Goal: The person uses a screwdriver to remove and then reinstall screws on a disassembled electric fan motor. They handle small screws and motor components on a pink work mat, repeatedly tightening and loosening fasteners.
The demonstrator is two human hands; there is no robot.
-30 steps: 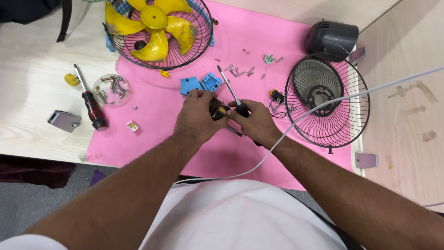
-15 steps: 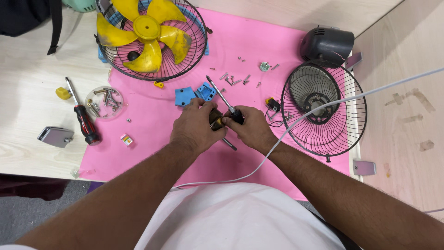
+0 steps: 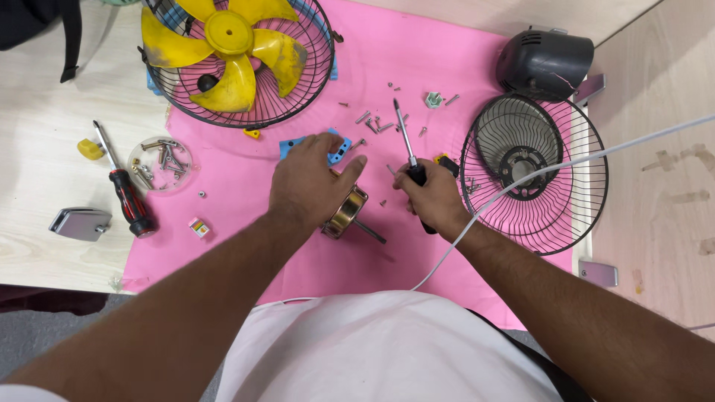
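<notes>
Your left hand lies flat, fingers spread and released, over the brass-coloured motor just below them, fingertips touching the blue plastic piece. Your right hand is clenched around the screwdriver, whose shaft points away toward loose screws.

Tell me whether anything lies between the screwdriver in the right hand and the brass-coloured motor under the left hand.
Nothing visible does. The right hand holds the black-handled screwdriver beside the brass-coloured round motor, which the left hand rests on; only bare pink mat and one tiny screw lie between.
</notes>
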